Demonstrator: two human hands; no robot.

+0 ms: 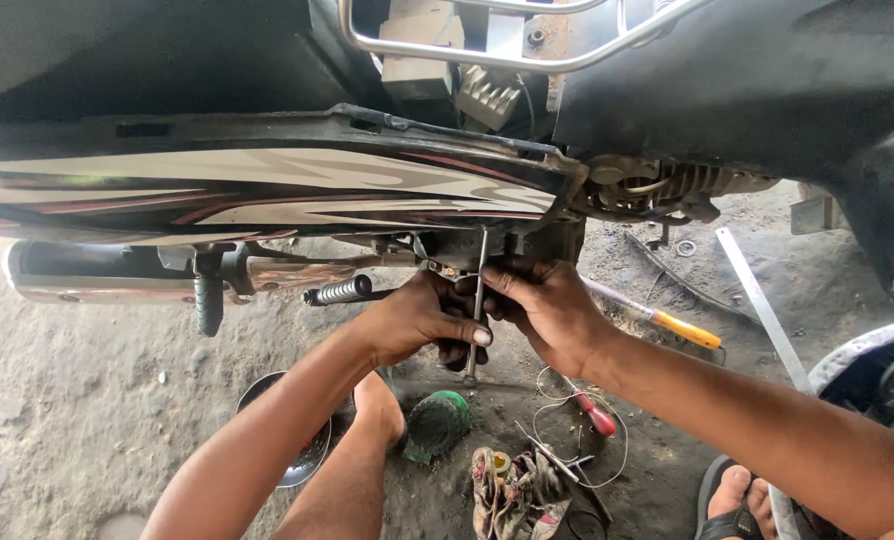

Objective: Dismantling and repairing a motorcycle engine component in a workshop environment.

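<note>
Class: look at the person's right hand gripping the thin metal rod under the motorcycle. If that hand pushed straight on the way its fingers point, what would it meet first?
The right hand points left, so it would first meet the left hand, already touching it around the thin metal rod.

– Premises type? 
– Informal motorcycle repair workshop: a motorcycle (267,190) with exposed engine (657,185) above the hands, bare dirt floor (67,400) below.
– Supporting evidence? 
– Screwdrivers (667,322), oily rag (512,490) and loose wire (567,400) just beneath the hands.

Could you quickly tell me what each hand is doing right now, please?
Left hand: closed around the thin metal rod under the motorcycle.
Right hand: fingers closed on the same rod, higher up.
</note>
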